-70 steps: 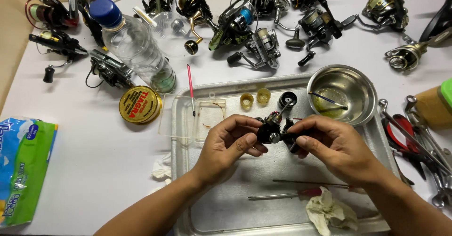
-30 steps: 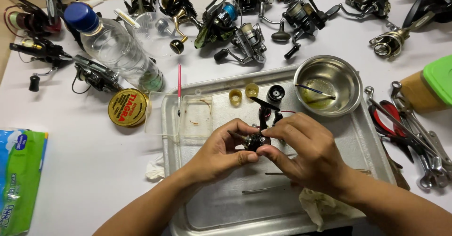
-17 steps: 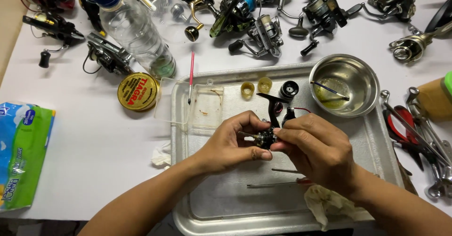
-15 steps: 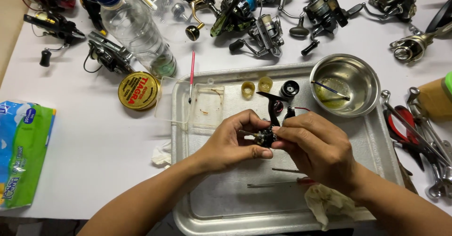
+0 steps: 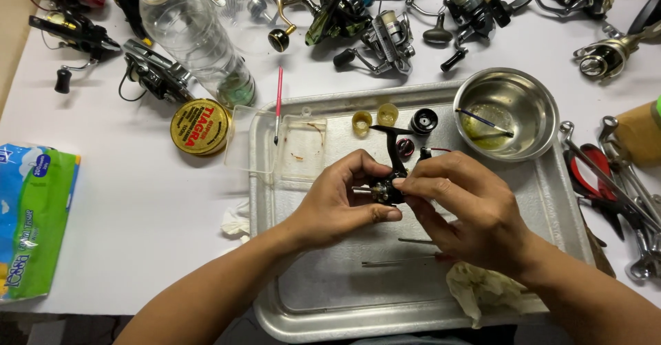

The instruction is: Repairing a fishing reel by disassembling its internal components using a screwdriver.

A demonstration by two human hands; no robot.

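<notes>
Head view: both hands' fingers (image 5: 372, 214) pinch a black reel body (image 5: 389, 188), largely hidden.

- The left hand (image 5: 342, 204) and right hand (image 5: 463, 211) cover most of the black reel body (image 5: 387, 190); only its stem pokes out at twelve o'clock.
- The thin tool (image 5: 399, 261) at six o'clock vanishes under the right hand.
- The bottle (image 5: 195, 38) loses its cap at the top edge.
- The pliers (image 5: 597, 193) at three o'clock look red-handled, perhaps; other tools overlap them.
</notes>
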